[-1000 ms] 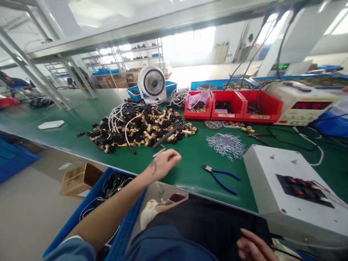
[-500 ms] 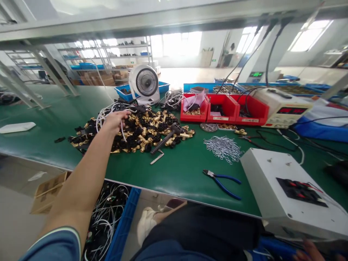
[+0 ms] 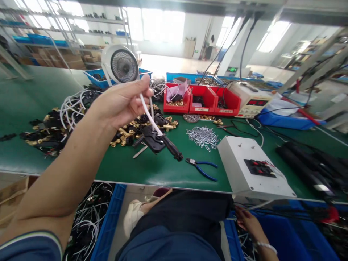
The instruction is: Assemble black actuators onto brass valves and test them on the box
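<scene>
My left hand (image 3: 130, 101) is closed around a white tube (image 3: 148, 114) and holds it up over the green table. From the tube's lower end hangs a black plastic part (image 3: 155, 140) with a stubby black handle-like piece (image 3: 172, 148). Behind and below that hand lies a pile of brass fittings (image 3: 123, 136) mixed with black parts and looped white tubes (image 3: 72, 105). At the lower right, my right hand (image 3: 247, 220) reaches down beside the table edge, over a blue bin (image 3: 235, 235) with white tubes. Its fingers are bent together; what they grip is unclear among dark cables.
Blue-handled cutters (image 3: 203, 169) and a heap of metal clips (image 3: 202, 137) lie before red bins (image 3: 201, 99). A grey switch box (image 3: 233, 159) sits right, near a power supply (image 3: 248, 99). A white fan (image 3: 121, 65) stands behind the pile. Another blue bin (image 3: 108, 221) is below.
My left hand has lifted the white tube and black part from the pile, toward me and right. My right hand has come further into view by the lower bin. The view has shifted right.
</scene>
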`<state>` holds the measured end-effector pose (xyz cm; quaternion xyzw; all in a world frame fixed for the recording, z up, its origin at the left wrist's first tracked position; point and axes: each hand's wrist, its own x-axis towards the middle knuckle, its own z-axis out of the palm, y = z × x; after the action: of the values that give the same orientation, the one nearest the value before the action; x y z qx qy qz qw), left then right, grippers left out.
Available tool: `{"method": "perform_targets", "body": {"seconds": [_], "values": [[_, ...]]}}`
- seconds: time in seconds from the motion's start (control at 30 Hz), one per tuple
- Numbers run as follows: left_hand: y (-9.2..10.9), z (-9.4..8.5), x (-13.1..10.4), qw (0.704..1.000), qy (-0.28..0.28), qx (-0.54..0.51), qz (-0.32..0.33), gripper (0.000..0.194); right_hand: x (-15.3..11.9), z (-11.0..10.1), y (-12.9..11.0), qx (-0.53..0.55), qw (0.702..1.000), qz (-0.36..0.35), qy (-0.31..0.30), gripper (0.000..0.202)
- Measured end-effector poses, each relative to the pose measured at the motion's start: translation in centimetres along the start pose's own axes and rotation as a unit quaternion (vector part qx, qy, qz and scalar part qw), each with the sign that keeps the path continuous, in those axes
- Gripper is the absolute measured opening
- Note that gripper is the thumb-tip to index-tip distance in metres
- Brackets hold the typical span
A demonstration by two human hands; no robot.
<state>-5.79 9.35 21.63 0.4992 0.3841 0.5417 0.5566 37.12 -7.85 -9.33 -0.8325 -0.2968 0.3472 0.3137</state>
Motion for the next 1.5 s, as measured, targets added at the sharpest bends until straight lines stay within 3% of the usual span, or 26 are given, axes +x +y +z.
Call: {"method": "perform_targets", "body": {"seconds": [0.17, 0.23, 0.3, 0.4, 0.53, 0.6, 0.67, 0.7, 0.77, 0.83, 0.87, 1.0, 1.07, 1.17, 1.33, 1.5], "values": [[-5.3, 2.0, -2.1, 0.995, -0.072, -0.052, -0.04, 0.03, -1.7, 1.1, 0.9, -0.018, 0.994, 0.059, -0.088, 0.032], [-7.8, 2.1, -3.7, 0.992, -0.099, -0.05, -0.062, 0.041, -2.8, 0.9, 0.7, -0.003, 0.991, 0.051, -0.121, 0.041], [-10.2, 1.8, -5.6, 0.991, -0.085, -0.019, -0.098, 0.055, -4.1, 0.5, 0.1, 0.02, 0.987, 0.037, -0.153, 0.052], [-13.4, 0.6, -8.7, 0.989, -0.044, 0.051, -0.134, 0.056, -6.5, 0.1, -1.4, 0.09, 0.974, 0.001, -0.206, 0.068], [-16.3, -1.2, -12.2, 0.975, -0.017, 0.135, -0.176, 0.048, -9.6, 0.4, -4.1, 0.239, 0.932, -0.082, -0.26, 0.057], [-16.9, -1.8, -13.5, 0.956, 0.06, 0.263, -0.115, 0.048, -10.8, 0.8, -5.6, 0.286, 0.915, -0.116, -0.258, 0.048], [-17.1, -1.9, -14.4, 0.897, 0.137, 0.42, 0.03, 0.042, -11.7, 1.3, -7.0, 0.326, 0.899, -0.148, -0.253, 0.042], [-17.2, -1.6, -14.8, 0.865, 0.129, 0.475, 0.102, 0.035, -12.2, 1.6, -7.7, 0.345, 0.89, -0.16, -0.251, 0.039], [-17.6, -0.6, -15.4, 0.832, -0.011, 0.523, 0.183, 0.017, -13.1, 2.1, -9.1, 0.378, 0.873, -0.175, -0.253, 0.034], [-18.7, 0.9, -15.8, 0.808, -0.2, 0.525, 0.178, 0.009, -14.2, 2.6, -10.3, 0.399, 0.86, -0.183, -0.26, 0.029], [-19.5, 1.7, -15.8, 0.794, -0.256, 0.527, 0.162, 0.01, -14.7, 2.9, -10.9, 0.405, 0.854, -0.188, -0.266, 0.027], [-22.1, 3.2, -15.3, 0.78, -0.306, 0.533, 0.112, 0.024, -16.4, 3.3, -12.5, 0.399, 0.846, -0.217, -0.278, 0.022], [-22.0, 3.2, -14.9, 0.782, -0.33, 0.519, 0.099, 0.031, -16.8, 3.3, -12.8, 0.388, 0.851, -0.231, -0.267, 0.018], [-20.1, 3.3, -14.6, 0.794, -0.355, 0.483, 0.104, 0.032, -17.1, 3.1, -12.8, 0.378, 0.863, -0.245, -0.231, 0.013], [-16.4, 4.7, -15.4, 0.848, -0.252, 0.447, 0.135, 0.033, -17.5, 3.1, -12.6, 0.368, 0.873, -0.265, -0.179, 0.013], [-14.7, 5.5, -15.7, 0.839, -0.231, 0.459, 0.181, 0.032, -17.9, 3.0, -13.2, 0.349, 0.882, -0.268, -0.167, 0.018]]}}
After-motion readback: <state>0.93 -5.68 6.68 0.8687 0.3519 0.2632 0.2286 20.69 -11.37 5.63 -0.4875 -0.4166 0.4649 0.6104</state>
